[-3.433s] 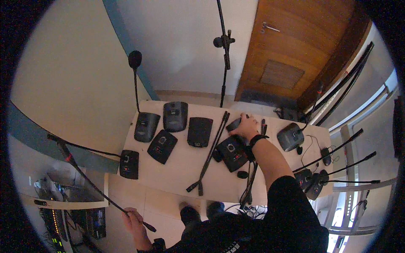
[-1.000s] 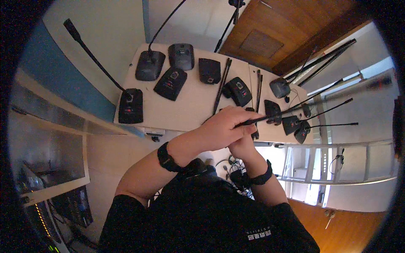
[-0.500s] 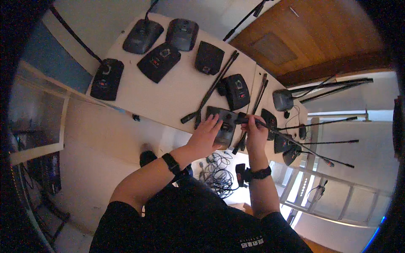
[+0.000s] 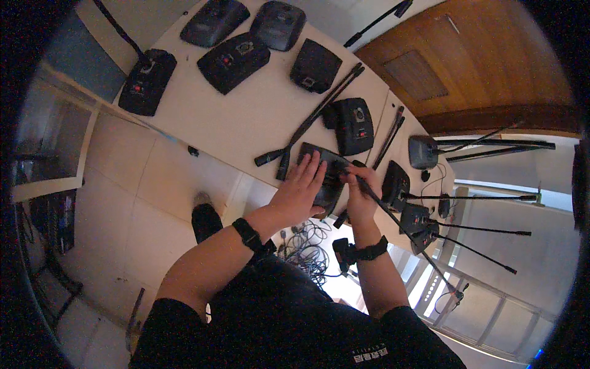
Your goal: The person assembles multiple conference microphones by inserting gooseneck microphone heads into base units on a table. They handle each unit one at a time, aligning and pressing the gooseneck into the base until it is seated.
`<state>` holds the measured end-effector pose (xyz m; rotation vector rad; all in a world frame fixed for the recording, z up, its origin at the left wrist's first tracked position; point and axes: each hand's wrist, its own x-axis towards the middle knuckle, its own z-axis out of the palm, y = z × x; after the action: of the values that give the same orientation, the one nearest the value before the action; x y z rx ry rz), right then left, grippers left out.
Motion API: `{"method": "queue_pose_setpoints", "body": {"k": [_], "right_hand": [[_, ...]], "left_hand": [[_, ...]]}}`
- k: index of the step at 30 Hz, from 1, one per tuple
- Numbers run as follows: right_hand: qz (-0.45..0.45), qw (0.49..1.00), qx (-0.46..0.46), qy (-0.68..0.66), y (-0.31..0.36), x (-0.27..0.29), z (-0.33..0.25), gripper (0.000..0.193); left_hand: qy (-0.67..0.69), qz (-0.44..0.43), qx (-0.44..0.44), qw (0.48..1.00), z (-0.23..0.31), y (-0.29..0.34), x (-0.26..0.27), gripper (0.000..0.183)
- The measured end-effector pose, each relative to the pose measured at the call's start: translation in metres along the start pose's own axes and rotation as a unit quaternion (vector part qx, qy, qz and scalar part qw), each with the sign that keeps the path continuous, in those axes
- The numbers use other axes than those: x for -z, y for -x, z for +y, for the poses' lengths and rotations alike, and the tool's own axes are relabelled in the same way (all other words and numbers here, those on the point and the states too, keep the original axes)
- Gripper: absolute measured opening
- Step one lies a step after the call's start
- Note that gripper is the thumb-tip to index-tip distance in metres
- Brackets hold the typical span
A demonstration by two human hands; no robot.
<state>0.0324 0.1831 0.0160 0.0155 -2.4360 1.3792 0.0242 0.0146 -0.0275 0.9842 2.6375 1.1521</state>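
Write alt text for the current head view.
A person's left hand rests on a black, boxy microphone base while the right hand grips a black gooseneck stem, one end at the base; similar bases lie on a pale table.

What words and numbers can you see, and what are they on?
Black shirt: white lettering, which I won't copy; its smaller line is too tiny to read.
Several black microphone bases: red marks, too blurred to read.
Base under the left hand: nothing readable.

The held stalk (image 4: 401, 227) is black with a reddish ring, the held base (image 4: 330, 194) black. The table (image 4: 239, 126) is pale cream, the far-right door (image 4: 485, 58) brown wood grain, the near shirt (image 4: 276, 332) black with white print.
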Motion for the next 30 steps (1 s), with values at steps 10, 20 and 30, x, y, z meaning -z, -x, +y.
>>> {"method": "queue_pose_setpoints", "body": {"k": [10, 20, 30], "right_hand": [[-0.075, 0.990, 0.116, 0.011, -0.015, 0.009, 0.012, 0.006], [-0.082, 0.985, 0.140, 0.050, -0.022, 0.008, 0.000, 0.009], [0.005, 0.992, 0.063, 0.111, -0.011, 0.007, 0.011, 0.007]], "left_hand": [[0.005, 0.009, -0.013, 1.000, -0.002, 0.002, 0.002, 0.099], [-0.004, 0.000, -0.017, 1.000, -0.002, 0.002, 0.002, 0.101], [0.012, -0.014, -0.002, 1.000, -0.003, 0.000, 0.003, 0.100]]}}
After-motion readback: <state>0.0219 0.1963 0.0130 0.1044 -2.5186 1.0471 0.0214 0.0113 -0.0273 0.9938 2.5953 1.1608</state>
